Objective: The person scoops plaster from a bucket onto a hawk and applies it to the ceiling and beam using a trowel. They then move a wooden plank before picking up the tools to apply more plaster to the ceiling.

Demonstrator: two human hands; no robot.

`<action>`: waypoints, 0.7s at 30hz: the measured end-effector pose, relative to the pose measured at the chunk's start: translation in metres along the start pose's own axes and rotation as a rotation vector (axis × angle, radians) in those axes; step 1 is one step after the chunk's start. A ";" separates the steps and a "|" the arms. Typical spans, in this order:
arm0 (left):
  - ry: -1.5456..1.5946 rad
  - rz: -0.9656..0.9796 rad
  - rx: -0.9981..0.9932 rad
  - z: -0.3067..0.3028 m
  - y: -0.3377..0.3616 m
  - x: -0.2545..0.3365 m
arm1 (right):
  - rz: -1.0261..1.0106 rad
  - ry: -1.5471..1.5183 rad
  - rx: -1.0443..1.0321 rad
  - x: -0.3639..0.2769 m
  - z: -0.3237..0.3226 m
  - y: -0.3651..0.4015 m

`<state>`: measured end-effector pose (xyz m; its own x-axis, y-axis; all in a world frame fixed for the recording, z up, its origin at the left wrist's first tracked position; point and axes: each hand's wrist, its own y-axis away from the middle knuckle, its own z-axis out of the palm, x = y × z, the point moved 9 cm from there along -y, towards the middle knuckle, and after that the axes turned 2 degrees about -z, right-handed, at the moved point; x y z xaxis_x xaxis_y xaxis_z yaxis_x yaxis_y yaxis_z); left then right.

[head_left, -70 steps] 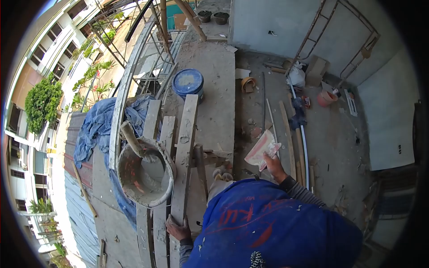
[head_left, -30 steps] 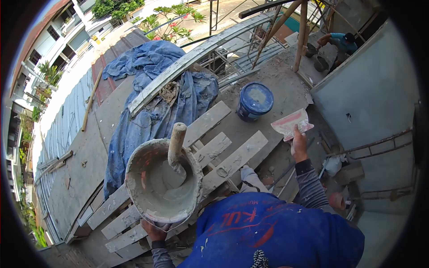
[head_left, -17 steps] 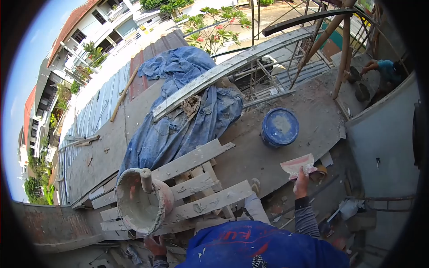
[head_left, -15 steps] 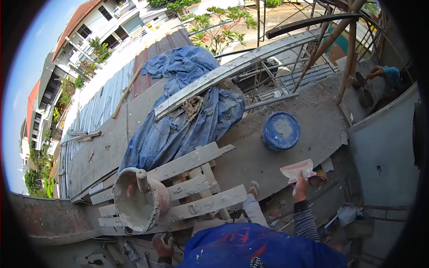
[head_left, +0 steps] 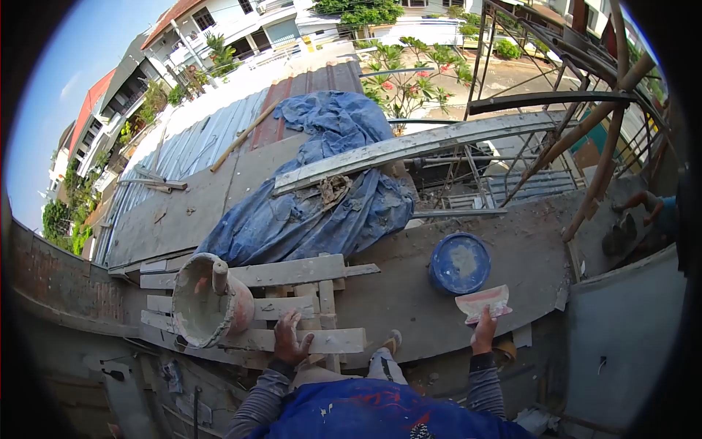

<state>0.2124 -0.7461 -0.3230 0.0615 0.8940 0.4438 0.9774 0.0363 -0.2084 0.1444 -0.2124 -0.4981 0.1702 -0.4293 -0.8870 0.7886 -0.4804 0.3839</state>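
In my right hand (head_left: 483,333) is a flat, pale-and-red scraper (head_left: 484,303) smeared with plaster, gripped at its lower edge. Just beyond it stands a blue bucket (head_left: 460,263) with whitish residue on top. My left hand (head_left: 291,338) holds nothing, fingers apart, and overlaps the plaster-stained wooden planks (head_left: 329,342). To its left, a plaster-caked bucket (head_left: 241,310) rests on the planks, with grey material inside and a thick round handle (head_left: 220,278) sticking up from it.
A crumpled blue tarp (head_left: 307,219) lies ahead under a long pale beam (head_left: 417,152). Poles and scaffolding (head_left: 607,146) rise at the right, where another person's arm (head_left: 638,201) shows. A grey ledge (head_left: 395,307) runs before me, above a lower area.
My left hand has come up and forward from below the planks to over them. The view has shifted, and the scraper now appears nearer the blue bucket, still in my right hand.
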 end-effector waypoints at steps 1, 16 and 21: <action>0.002 -0.013 0.012 0.001 0.003 -0.001 | 0.010 0.008 0.020 0.001 -0.008 0.001; -0.022 0.134 -0.036 0.029 0.000 0.076 | 0.055 0.073 -0.004 -0.017 0.003 0.045; 0.173 0.212 -0.112 0.045 -0.006 0.091 | 0.004 0.130 -0.097 -0.025 0.018 0.034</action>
<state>0.2027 -0.6444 -0.3209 0.2907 0.7868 0.5444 0.9547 -0.2009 -0.2194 0.1567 -0.2320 -0.4582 0.2432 -0.3258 -0.9136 0.8400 -0.4002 0.3663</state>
